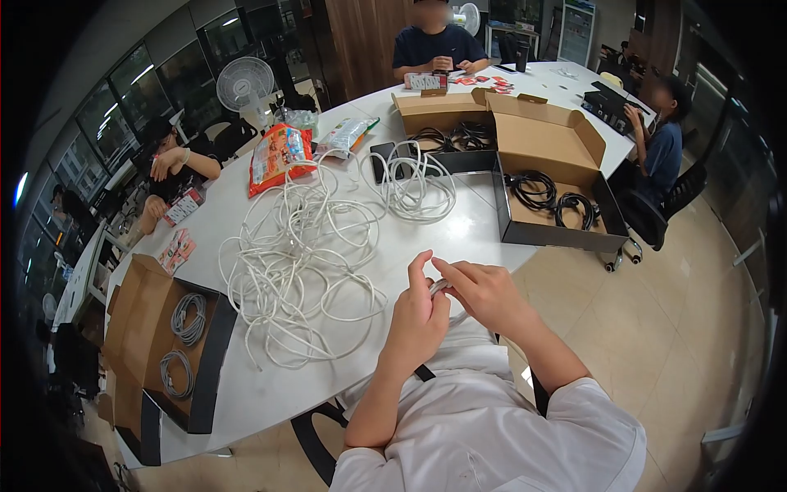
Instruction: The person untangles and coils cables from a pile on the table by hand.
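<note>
Close to my body, at the table's front edge, my left hand [418,316] and my right hand [484,291] meet around a small grey cable bundle [440,287]. Both hands' fingers are bent round it, and much of the bundle is hidden by them. A large tangle of white cable [299,254] lies on the white table [270,394] to the left of my hands. Beyond them sits a looser coil of white cable [420,193]. An open box [215,369] at the lower left holds two grey cable coils [188,320].
Open boxes with black cables [533,193] stand at the right. Behind the tangle lie a red snack bag [279,160], a second bag [348,135] and a dark phone [389,161]. Three people sit around the table, and a fan [246,84] stands behind it.
</note>
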The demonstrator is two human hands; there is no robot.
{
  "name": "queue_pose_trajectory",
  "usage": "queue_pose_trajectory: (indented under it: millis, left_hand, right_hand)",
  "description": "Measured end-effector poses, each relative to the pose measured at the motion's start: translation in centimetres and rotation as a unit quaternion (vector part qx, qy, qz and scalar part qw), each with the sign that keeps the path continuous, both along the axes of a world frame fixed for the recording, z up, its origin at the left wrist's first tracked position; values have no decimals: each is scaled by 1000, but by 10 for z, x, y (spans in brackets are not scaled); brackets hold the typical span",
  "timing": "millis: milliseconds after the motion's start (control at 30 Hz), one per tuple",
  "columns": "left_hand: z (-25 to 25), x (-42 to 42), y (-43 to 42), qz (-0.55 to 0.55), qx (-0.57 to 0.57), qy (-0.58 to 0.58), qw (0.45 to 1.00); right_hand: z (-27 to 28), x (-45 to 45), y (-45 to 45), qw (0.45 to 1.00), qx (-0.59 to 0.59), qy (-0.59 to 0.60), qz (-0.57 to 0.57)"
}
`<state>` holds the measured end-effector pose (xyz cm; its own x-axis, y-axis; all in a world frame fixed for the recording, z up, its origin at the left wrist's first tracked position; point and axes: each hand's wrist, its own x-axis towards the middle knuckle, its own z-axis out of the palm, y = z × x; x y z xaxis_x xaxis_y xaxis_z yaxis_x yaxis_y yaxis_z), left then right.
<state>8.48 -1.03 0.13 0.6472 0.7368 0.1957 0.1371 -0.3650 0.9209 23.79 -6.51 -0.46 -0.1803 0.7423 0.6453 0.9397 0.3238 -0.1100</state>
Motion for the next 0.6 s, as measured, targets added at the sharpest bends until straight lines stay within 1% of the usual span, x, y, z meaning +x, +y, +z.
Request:
queue_pose_trajectory:
  millis: [33, 133, 233, 300, 367, 400, 467, 500, 533, 600]
  left_hand:
    - [-4, 1, 1, 4, 3, 9, 1000]
    - [-14, 2, 7, -9, -26, -31, 999]
    - [-12, 1, 7, -30, -32, -28, 999]
    - [-16, 6, 7, -34, -4, -27, 999]
    - [-21, 7, 7, -14, 26, -29, 999]
    - [-24, 9, 7, 3, 65, -44, 997]
    - [-27, 11, 11, 28, 155, -76, 985]
    - [-15, 8, 8, 27, 90, -58, 994]
    - [-7, 4, 6, 55, 164, -47, 984]
    - [8, -6, -4, 113, 298, -17, 948]
  right_hand:
    - [-3, 1, 2, 1000, -3, -6, -3]
    - [-11, 5, 4, 1000, -17, -17, -10]
    - [-15, 7, 6, 999, -27, -14, -13]
    - [-20, 11, 9, 999, -33, -8, -9]
    - [-18, 6, 9, 998, -58, 2, -35]
    - [-18, 6, 9, 997, -66, 5, -50]
    - [-24, 7, 13, 996, -40, 60, -52]
    - [-24, 9, 15, 995, -27, 84, -49]
    - [-24, 11, 17, 993, -15, 108, -45]
    - [-24, 13, 16, 958, -75, 273, -43]
